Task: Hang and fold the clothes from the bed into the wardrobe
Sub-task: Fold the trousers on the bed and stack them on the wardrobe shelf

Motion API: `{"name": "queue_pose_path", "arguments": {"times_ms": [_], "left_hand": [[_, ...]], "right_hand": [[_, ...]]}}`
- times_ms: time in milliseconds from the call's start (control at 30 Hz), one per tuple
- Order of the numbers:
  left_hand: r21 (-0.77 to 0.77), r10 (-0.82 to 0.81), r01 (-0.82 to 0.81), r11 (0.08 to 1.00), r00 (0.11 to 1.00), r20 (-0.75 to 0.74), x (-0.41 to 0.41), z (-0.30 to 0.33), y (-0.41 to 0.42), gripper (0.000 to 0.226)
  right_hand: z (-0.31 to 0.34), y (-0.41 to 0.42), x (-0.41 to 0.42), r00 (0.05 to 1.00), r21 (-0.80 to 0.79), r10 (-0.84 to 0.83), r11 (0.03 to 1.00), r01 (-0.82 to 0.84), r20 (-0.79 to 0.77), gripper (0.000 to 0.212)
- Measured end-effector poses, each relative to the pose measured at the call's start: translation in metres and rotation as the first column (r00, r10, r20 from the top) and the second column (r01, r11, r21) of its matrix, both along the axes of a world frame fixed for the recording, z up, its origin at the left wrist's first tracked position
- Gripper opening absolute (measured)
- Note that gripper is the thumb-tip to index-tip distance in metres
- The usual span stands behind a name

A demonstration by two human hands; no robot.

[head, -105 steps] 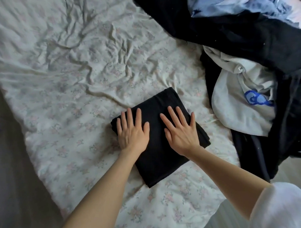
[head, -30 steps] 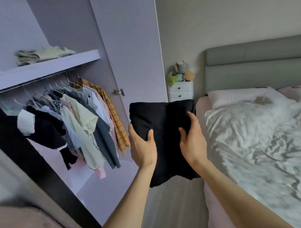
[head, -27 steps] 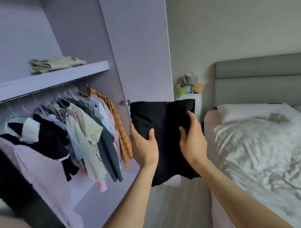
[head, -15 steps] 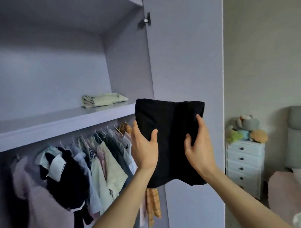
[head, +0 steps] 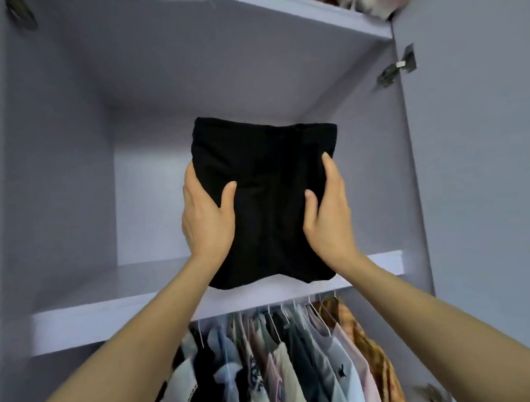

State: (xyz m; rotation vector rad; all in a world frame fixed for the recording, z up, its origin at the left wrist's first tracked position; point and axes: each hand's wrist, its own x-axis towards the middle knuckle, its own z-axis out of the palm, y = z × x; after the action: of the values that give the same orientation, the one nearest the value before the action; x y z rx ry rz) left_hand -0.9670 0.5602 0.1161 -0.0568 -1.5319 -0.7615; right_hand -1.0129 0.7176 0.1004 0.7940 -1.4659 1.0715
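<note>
Black folded garment [head: 265,200], pinched at its sides by the left hand [head: 208,216] and right hand [head: 329,216], hovers over the shelf [head: 117,314], apparently not yet set down.

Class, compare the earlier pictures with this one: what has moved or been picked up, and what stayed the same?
The folded black garment went from the bed, where flat hands pressed it, up to the wardrobe shelf opening. The left hand and right hand took hold of its sides. Unchanged: it stays folded, gripped by both hands.
</note>
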Motion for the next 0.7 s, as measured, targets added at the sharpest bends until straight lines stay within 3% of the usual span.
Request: {"name": "queue_pose_path", "arguments": {"times_ms": [133, 267, 400, 567, 633, 700], "left_hand": [[-0.028, 0.243, -0.242, 0.970, 0.966, 0.093, -0.066, 0.020, -0.069, 0.065], [-0.091, 0.391, -0.380, 0.921, 0.895, 0.215, -0.142, 0.029, -0.134, 0.065], [-0.134, 0.450, -0.433, 0.891, 0.811, 0.374, -0.204, 0.031, -0.170, 0.067], [-0.188, 0.460, -0.429, 0.883, 0.717, 0.524, -0.264, 0.025, -0.200, 0.068], [-0.294, 0.502, -0.418, 0.859, 0.583, 0.639, -0.282, 0.024, -0.209, 0.069], [-0.411, 0.499, -0.305, 0.859, 0.317, 0.806, -0.307, 0.010, -0.219, 0.070]], "right_hand": [[0.029, -0.065, -0.087, 1.000, 0.108, -0.002, 0.994, 0.004, -0.016, 0.057], [0.036, -0.133, -0.171, 0.997, 0.208, -0.073, 0.976, 0.068, 0.018, 0.059], [0.035, -0.172, -0.241, 0.983, 0.346, -0.171, 0.928, 0.137, 0.068, 0.065], [0.032, -0.201, -0.309, 0.964, 0.524, -0.199, 0.848, 0.080, 0.174, 0.073], [0.035, -0.207, -0.329, 0.943, 0.568, -0.243, 0.819, 0.074, 0.229, 0.073], [0.033, -0.210, -0.345, 0.903, 0.706, -0.381, 0.694, 0.140, 0.196, 0.062]]}}
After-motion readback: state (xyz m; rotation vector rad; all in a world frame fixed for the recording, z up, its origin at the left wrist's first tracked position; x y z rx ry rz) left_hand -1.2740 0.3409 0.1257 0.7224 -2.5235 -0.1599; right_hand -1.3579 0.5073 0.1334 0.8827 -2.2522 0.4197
